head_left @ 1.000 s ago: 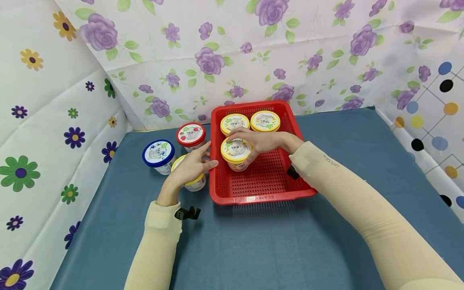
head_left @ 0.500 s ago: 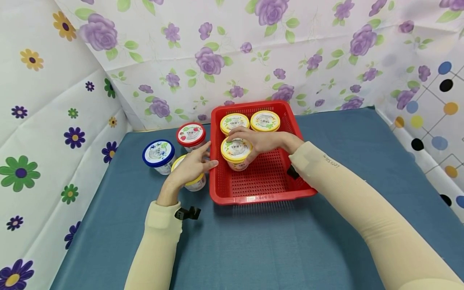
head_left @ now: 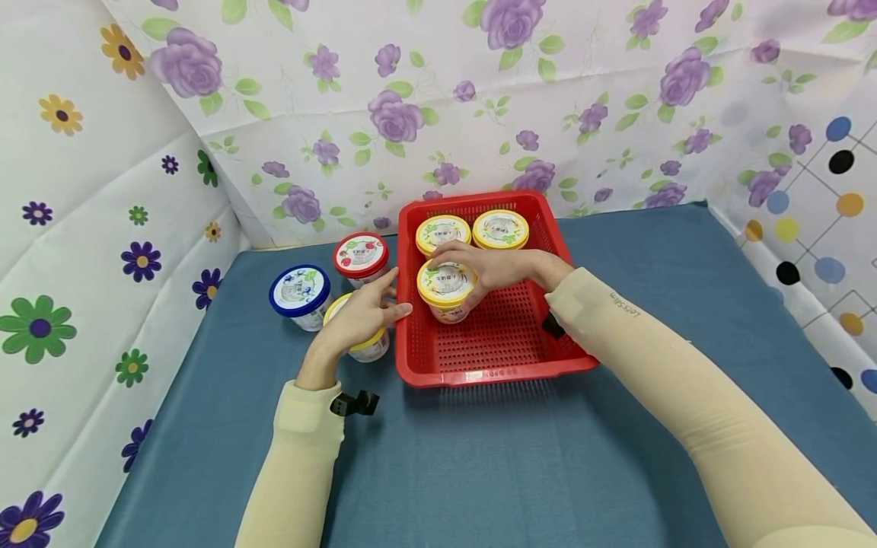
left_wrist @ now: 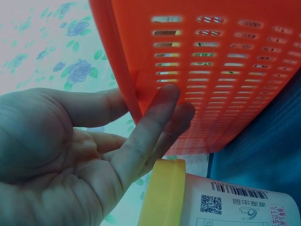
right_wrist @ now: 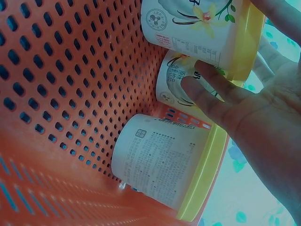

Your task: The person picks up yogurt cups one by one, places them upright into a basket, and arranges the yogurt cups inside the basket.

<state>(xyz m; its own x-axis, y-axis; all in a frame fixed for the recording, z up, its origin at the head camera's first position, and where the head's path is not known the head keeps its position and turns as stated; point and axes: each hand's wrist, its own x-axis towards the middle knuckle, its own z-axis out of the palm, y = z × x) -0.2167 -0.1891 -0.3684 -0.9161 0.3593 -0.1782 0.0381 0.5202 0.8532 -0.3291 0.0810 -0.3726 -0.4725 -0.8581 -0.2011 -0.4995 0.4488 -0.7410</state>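
In the head view my right hand grips a yellow-lidded tub around its lid, inside the left part of the red plastic basket. Two matching tubs stand behind it, a left one and a right one. My left hand holds the basket's left rim. The left wrist view shows its thumb at the rim and its fingers along the perforated outer wall. Partly covered under this hand is another yellow-lidded tub, outside the basket.
Left of the basket stand a red-lidded tub and a blue-lidded tub. The blue cloth-covered table meets a flower-printed backdrop at the back and left side. Dark wrist cameras sit at both cuffs.
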